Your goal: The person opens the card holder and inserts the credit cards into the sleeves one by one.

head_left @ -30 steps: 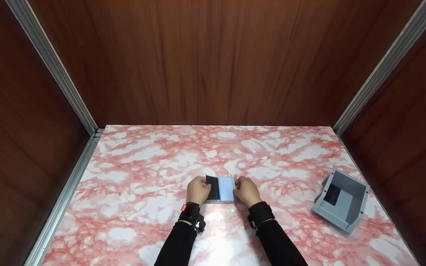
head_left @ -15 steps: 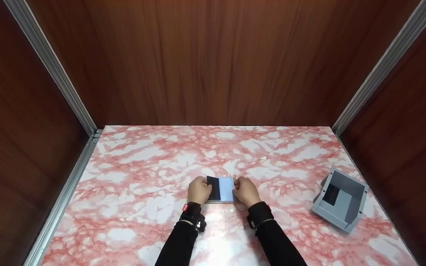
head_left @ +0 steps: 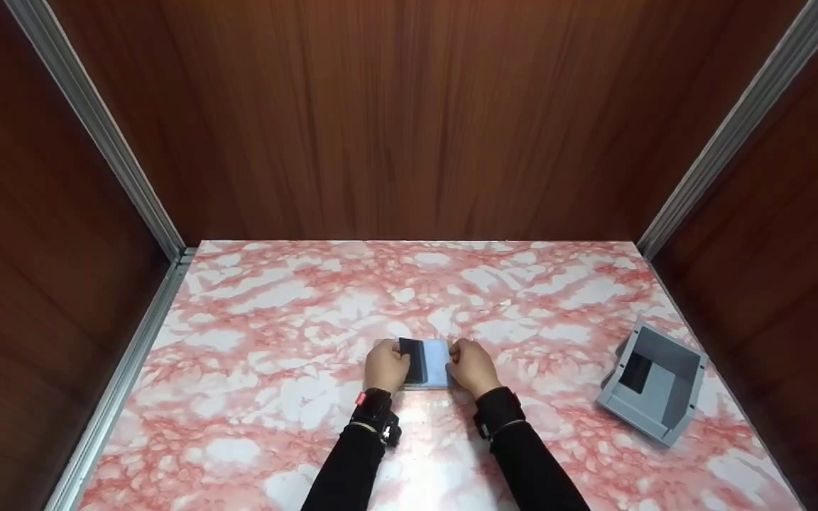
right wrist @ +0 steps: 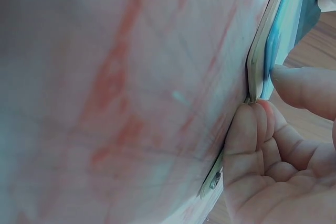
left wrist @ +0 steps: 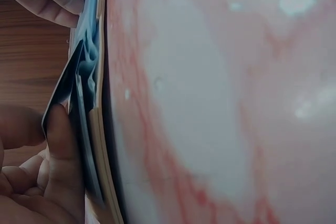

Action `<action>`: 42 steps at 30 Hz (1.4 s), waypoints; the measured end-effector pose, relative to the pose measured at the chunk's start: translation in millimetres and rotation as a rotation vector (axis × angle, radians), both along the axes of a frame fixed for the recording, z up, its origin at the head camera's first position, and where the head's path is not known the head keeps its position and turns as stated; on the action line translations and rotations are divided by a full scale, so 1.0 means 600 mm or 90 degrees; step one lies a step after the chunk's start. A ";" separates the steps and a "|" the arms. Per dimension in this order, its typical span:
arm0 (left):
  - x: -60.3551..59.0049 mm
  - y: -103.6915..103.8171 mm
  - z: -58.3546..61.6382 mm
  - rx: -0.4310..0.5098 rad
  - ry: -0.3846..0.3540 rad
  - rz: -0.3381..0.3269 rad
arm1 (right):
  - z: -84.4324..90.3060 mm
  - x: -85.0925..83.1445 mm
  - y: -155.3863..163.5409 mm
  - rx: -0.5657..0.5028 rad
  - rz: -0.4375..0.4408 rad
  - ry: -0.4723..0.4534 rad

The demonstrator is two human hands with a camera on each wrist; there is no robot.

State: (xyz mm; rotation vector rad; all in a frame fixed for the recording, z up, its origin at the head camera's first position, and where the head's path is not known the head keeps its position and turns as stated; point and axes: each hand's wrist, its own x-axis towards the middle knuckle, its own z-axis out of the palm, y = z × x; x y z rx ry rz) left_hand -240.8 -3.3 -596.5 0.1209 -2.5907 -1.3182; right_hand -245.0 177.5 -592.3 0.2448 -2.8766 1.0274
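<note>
Pink marbled surface [head_left: 274, 333] inside wood-panelled walls. Just below centre, at about 6 o'clock from the middle of the surface, lies a flat light blue pad [head_left: 436, 362] with a dark film [head_left: 413, 360] over its left part. Left hand [head_left: 385, 366] sits at the pad's 9 o'clock edge, fingers curled and pinching the dark film; the left wrist view shows that film [left wrist: 65, 85] bowed up away from the blue layers while a fingertip presses behind it. Right hand [head_left: 473, 367] is at the pad's 3 o'clock edge, fingers curled, thumb and fingertips [right wrist: 251, 124] clamped on the edge of the pad [right wrist: 273, 45], holding it down flat. Both hands narrow and gripping, neither spread wide. Grey bin [head_left: 654, 389] stands well apart at 3 o'clock, near the right wall, a dark piece inside. Handling guess: the film looks thin, light and floppy, bends easily, likely to crease or tear if yanked, so hold it at the lifted edge or corner. The pad looks stiffer but light and could slide on the smooth surface, so it is best held at the opposite edge.
</note>
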 end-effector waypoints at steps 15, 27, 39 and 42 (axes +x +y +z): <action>-0.001 0.003 0.001 -0.035 -0.005 -0.006 | -0.002 -0.002 0.000 0.001 0.003 0.008; 0.000 0.013 0.002 -0.052 0.023 -0.045 | -0.001 -0.001 0.000 0.000 -0.003 0.000; 0.002 0.020 0.002 -0.105 0.041 -0.071 | -0.002 -0.001 0.000 0.007 -0.009 -0.001; 0.002 0.020 0.002 -0.105 0.035 -0.082 | -0.002 -0.001 0.000 0.005 -0.007 0.001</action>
